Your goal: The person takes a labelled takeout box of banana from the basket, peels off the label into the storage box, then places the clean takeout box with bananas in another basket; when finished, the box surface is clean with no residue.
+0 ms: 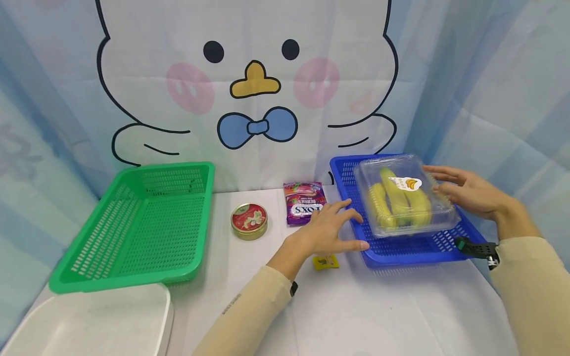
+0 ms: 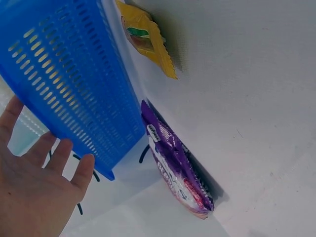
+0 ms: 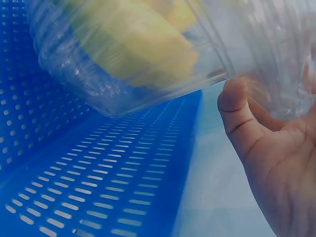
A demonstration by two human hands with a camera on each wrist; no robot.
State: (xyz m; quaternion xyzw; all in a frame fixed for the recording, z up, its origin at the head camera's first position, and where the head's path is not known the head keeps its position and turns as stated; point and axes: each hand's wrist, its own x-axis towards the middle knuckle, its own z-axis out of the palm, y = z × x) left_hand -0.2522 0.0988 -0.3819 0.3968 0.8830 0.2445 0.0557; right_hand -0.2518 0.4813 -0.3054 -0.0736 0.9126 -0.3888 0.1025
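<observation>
A clear plastic clamshell box of bananas (image 1: 405, 198) lies in the blue basket (image 1: 401, 251) at the right, tilted, with a white banana label on its lid. My right hand (image 1: 476, 193) grips the right side of the box; in the right wrist view the thumb of that hand (image 3: 276, 163) presses near the seam. Spread fingers show on my left hand (image 1: 327, 230), held by the basket's left rim with nothing in its grasp. Beneath and beside it lie a small yellow packet (image 1: 326, 262) and a purple candy bag (image 1: 305, 201), also visible in the left wrist view.
A round red-and-gold tin (image 1: 249, 221) stands on the white tabletop (image 1: 365, 311). To the left is a green basket (image 1: 205, 217), with a white tub (image 1: 166, 321) at the near left corner. A cartoon-printed curtain (image 1: 254, 158) hangs behind the table.
</observation>
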